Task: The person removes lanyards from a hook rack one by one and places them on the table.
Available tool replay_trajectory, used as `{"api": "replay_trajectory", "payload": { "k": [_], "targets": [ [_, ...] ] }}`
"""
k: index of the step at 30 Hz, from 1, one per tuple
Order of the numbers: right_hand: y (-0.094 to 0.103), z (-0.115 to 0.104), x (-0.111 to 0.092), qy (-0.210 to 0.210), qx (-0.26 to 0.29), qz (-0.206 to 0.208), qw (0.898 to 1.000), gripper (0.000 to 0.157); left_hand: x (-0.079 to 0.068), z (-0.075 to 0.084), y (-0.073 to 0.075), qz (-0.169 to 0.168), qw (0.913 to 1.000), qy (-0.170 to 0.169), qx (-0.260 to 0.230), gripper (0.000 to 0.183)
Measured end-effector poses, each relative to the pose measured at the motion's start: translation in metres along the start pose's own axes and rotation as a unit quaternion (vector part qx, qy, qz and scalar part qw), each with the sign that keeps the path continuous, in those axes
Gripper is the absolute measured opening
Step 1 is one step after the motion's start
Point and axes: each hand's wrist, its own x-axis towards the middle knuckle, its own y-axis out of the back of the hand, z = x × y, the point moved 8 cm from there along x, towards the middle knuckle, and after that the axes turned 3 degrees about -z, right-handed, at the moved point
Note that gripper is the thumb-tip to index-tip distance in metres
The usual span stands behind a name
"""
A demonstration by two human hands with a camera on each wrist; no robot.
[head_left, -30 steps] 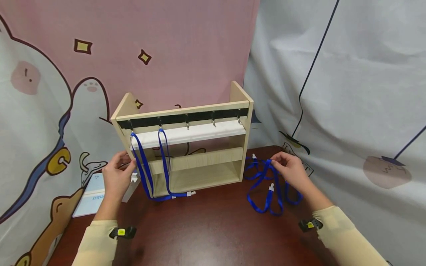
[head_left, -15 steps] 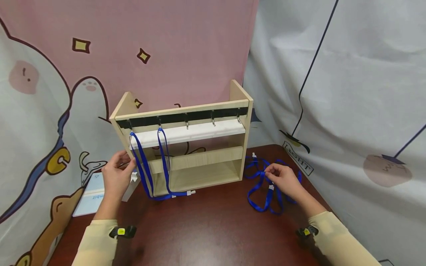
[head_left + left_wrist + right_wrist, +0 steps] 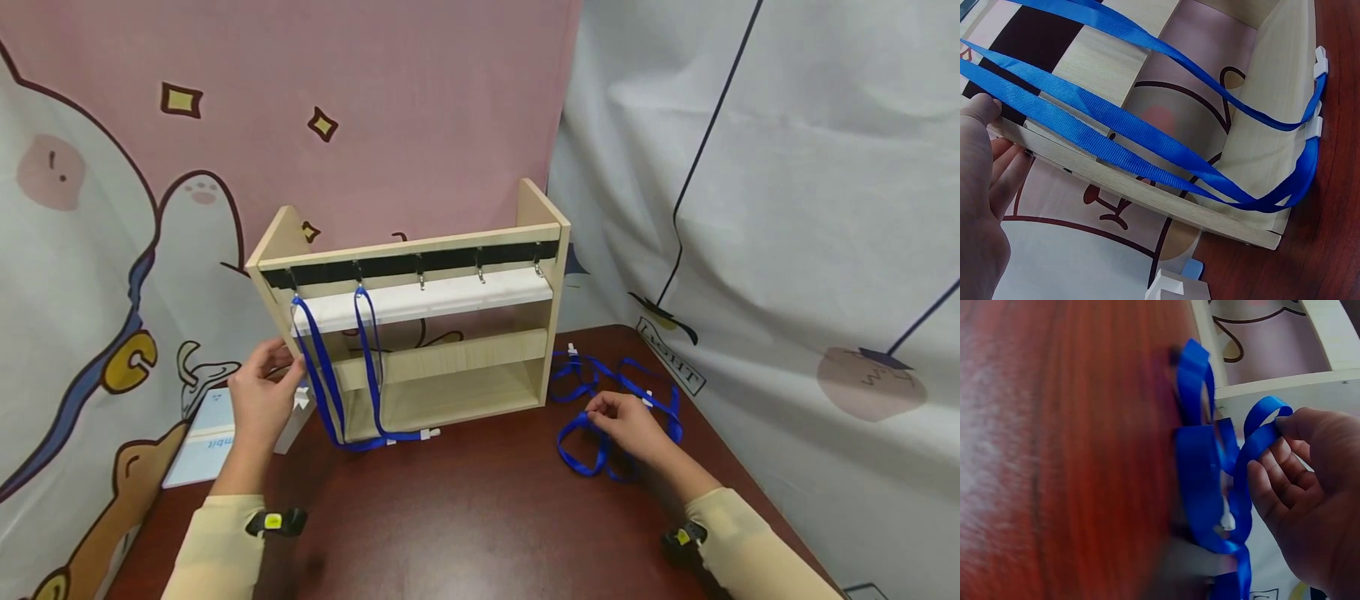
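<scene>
In the head view, a light wooden shelf rack (image 3: 438,350) stands on the table, with several metal hooks along a black strip. A blue lanyard (image 3: 325,358) hangs from the leftmost hook and another blue lanyard (image 3: 368,342) from the one beside it; their white-clipped lower ends reach the rack's base. My left hand (image 3: 262,392) grips the rack's left side panel, thumb at the front edge and fingers behind. To the right of the rack, my right hand (image 3: 626,425) pinches a blue lanyard (image 3: 1263,439) between thumb and fingers. Part of its loop trails below the hand.
More blue lanyards with white clips lie tangled on the dark red table (image 3: 465,525), beyond the right hand. A light blue booklet or box (image 3: 202,442) and a white object (image 3: 294,425) sit left of the rack. Printed curtains enclose the back and sides.
My right hand has moved down and nearer, slightly left, drawing the pinched lanyard away from the others. The left hand and both hanging lanyards stay in place.
</scene>
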Motion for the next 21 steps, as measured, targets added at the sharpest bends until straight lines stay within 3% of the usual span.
{"api": "replay_trajectory", "payload": {
  "k": [8, 21],
  "targets": [
    [-0.013, 0.008, -0.001, 0.0, -0.021, -0.006, 1.0, 0.007, 0.0, 0.0, 0.0, -0.002, 1.0, 0.004, -0.002, 0.032],
    [-0.021, 0.011, -0.002, -0.007, -0.006, -0.023, 1.0, 0.008, -0.001, -0.001, 0.0, -0.005, 0.9998, 0.017, -0.001, 0.032]
  ]
}}
